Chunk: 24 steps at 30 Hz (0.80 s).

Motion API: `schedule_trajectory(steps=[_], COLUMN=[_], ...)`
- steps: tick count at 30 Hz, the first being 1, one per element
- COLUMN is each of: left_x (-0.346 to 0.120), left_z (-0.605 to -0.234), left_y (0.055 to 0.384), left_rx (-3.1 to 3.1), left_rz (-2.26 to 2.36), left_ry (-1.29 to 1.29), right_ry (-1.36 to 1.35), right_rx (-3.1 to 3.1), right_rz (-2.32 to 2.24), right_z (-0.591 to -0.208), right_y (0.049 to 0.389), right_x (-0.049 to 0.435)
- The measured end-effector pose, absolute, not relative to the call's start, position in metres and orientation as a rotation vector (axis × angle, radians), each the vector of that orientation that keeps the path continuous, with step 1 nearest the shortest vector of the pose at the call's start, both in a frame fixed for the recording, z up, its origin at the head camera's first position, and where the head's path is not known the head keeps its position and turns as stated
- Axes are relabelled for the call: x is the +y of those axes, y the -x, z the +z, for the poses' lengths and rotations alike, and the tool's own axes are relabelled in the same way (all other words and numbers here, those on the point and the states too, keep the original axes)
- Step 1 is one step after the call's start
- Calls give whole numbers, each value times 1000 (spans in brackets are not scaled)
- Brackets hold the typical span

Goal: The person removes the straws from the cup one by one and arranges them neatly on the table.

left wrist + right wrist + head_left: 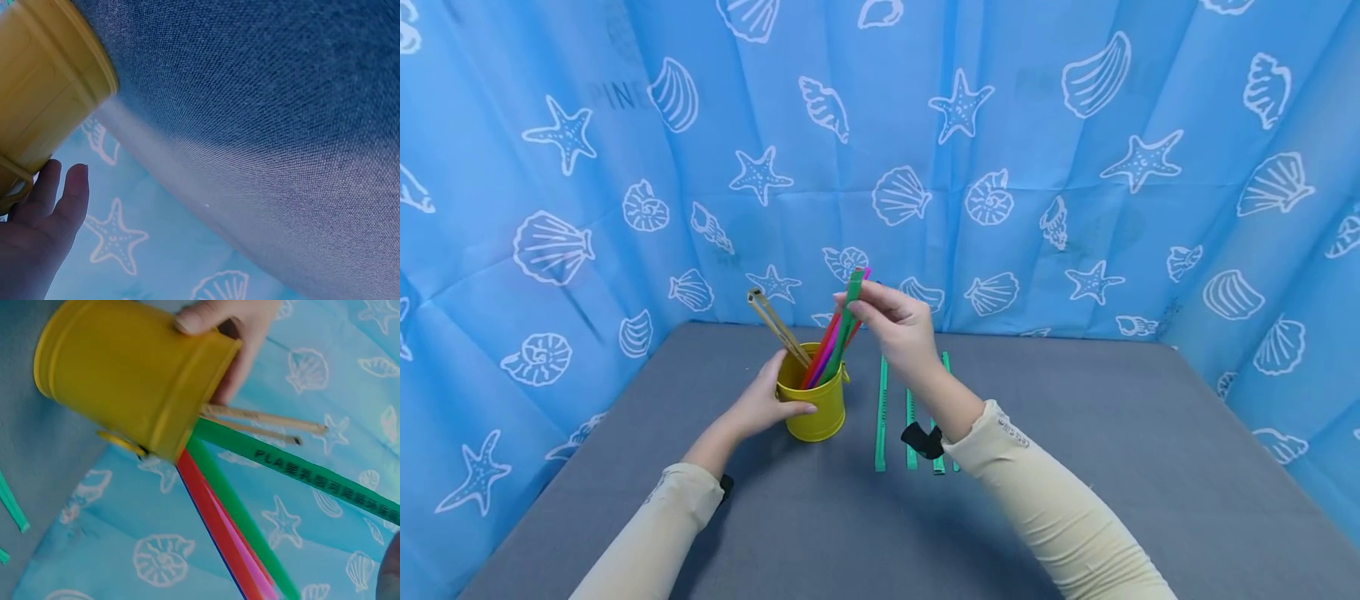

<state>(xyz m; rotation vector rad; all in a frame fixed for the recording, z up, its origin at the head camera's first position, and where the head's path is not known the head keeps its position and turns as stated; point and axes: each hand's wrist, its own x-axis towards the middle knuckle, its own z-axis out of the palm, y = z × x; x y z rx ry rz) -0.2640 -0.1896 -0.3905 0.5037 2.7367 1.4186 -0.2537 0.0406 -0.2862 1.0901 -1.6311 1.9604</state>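
Observation:
My left hand [758, 408] holds a small yellow bucket [818, 417] at its rim, thumb on the near side. In the left wrist view, the fingers [74, 194] show beside the bucket's small handle. With thumb and fingertips, my right hand [901, 329] pinches the upper part of a green, flat-wrapped straw printed with text [312, 472]; its lower end is inside the bucket. Red [219, 531], pink and green straws lean in the bucket, along with tan-wrapped sticks [780, 329] to the left. Their lower ends are hidden by the bucket wall.
Several green wrapped straws [881, 425] lie side by side on the grey cloth-covered table [820, 517], right of the bucket and partly behind my right forearm. A blue curtain [865, 125] with white shells and starfish hangs around the table.

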Motion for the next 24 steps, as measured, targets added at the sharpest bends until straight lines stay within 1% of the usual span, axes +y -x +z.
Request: schedule_trajectory(steps=[5, 12, 24], left_x=[-190, -191, -190], left_z=[-391, -388, -389], left_y=[265, 266, 264], left_rx=[2741, 2745, 2735], left_rz=[1403, 1426, 1407], left_ry=[-492, -544, -505], right_ry=[-1078, -1035, -919], right_rx=[-1475, -1398, -1875], right_rz=[1964, 1964, 1794], right_z=[-272, -261, -289], right_y=[255, 257, 259], right_x=[50, 63, 104])
